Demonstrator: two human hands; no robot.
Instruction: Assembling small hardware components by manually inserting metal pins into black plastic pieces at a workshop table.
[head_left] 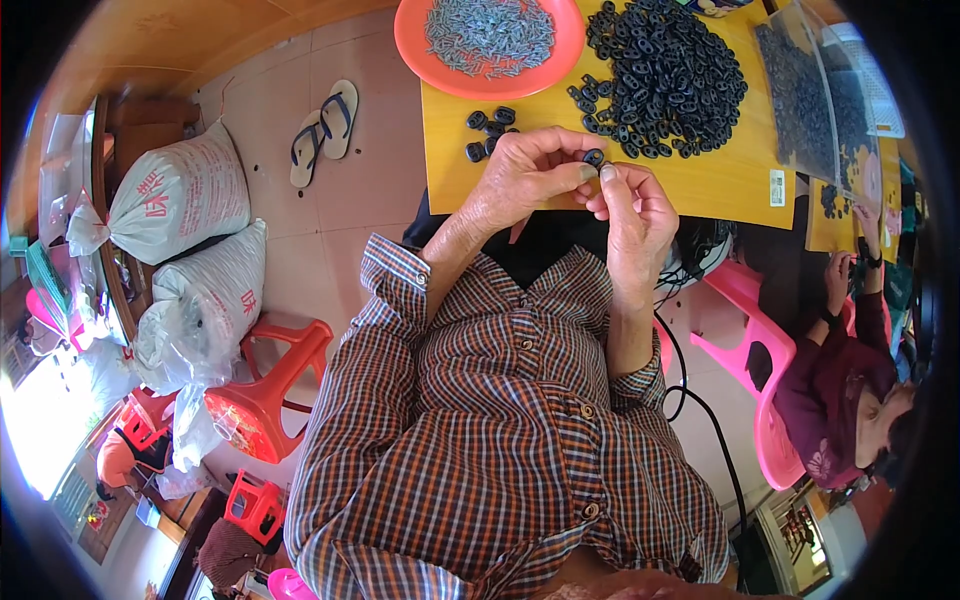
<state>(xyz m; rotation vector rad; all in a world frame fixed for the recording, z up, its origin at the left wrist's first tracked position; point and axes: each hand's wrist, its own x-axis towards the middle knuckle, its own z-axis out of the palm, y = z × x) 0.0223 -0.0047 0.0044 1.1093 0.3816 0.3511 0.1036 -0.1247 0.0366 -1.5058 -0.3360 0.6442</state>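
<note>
Both my hands meet over the near edge of the yellow table. My left hand (527,178) is closed, pinching a small black oval part (594,157) between thumb and fingers. My right hand (634,207) is closed too, its thumb and fingertips pressed on the same part from the right. Whether a screw sits in the part is too small to tell. Beyond my hands lies a large pile of black oval parts with holes (670,75). Several black pieces (489,126) form a small group beside my left hand. A red-orange plate (410,50) holds many small grey screws (488,38).
A clear plastic divider (815,100) stands at the table's right, with more black parts behind it. At the right, another person (835,390) works near a pink chair (765,400). White sacks (185,190), a red stool (260,395) and slippers (325,130) are on the left floor.
</note>
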